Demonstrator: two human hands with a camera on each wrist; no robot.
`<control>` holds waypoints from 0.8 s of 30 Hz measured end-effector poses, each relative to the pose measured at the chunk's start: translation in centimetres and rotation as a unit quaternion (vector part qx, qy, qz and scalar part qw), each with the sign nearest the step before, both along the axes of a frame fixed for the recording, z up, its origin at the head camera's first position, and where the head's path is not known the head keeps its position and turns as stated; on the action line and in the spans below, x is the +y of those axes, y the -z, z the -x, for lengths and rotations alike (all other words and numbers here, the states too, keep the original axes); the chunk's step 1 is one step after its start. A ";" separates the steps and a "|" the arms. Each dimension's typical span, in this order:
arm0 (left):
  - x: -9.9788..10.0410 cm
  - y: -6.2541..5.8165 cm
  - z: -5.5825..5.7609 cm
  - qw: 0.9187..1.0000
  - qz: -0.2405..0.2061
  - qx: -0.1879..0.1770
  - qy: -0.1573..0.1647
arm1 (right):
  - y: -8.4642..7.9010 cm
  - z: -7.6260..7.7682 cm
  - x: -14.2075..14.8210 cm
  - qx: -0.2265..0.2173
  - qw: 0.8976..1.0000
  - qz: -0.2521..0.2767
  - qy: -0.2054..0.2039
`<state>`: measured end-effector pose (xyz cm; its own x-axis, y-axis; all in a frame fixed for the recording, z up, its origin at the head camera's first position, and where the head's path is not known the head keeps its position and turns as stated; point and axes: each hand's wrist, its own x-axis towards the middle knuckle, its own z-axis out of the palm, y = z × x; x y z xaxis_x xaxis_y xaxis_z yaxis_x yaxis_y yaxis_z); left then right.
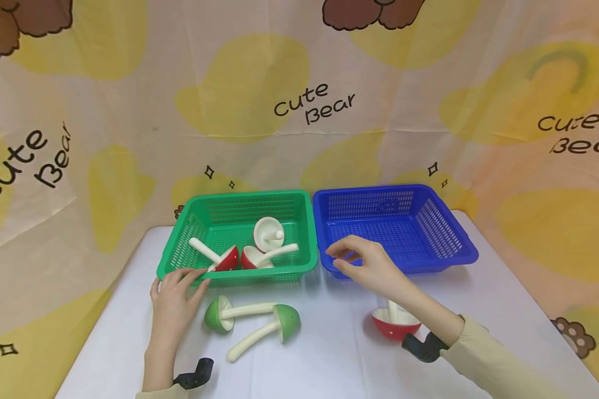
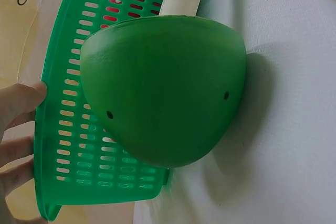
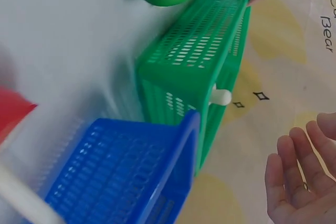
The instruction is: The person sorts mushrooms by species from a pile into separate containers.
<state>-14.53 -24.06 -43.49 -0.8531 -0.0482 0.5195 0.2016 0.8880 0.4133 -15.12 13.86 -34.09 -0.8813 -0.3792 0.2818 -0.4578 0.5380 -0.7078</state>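
Note:
My left hand [image 1: 177, 299] rests at the front left rim of the green basket [image 1: 239, 272], fingers loosely bent over the edge and holding nothing. Inside lie three red-capped toy mushrooms, one [image 1: 227, 259] close to those fingertips, another [image 1: 257, 257] at the front and a third [image 1: 268, 234] behind it. Over the near left corner of the blue basket [image 1: 394, 263] hovers my right hand [image 1: 364, 260], its fingers loosely curved around nothing. Two green-capped toy mushrooms [image 1: 288, 323] lie on the table before the green basket; one cap [image 2: 163, 93] fills the left wrist view.
Below my right forearm, a red-capped mushroom [image 1: 396, 327] sits on the white table [image 1: 329, 354] with its stem up. The baskets stand side by side against a printed cloth backdrop [image 1: 249, 111].

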 end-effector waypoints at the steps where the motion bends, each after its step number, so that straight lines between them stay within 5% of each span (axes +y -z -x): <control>1: 0.0 0.0 0.0 1.000 0.000 0.000 0.000 | 0.2 -0.1 0.4 0.004 1.000 -0.002 0.001; 24: 0.0 0.1 0.0 1.000 -0.002 -0.008 -0.001 | 6.0 -4.3 6.3 0.038 0.997 -0.042 0.060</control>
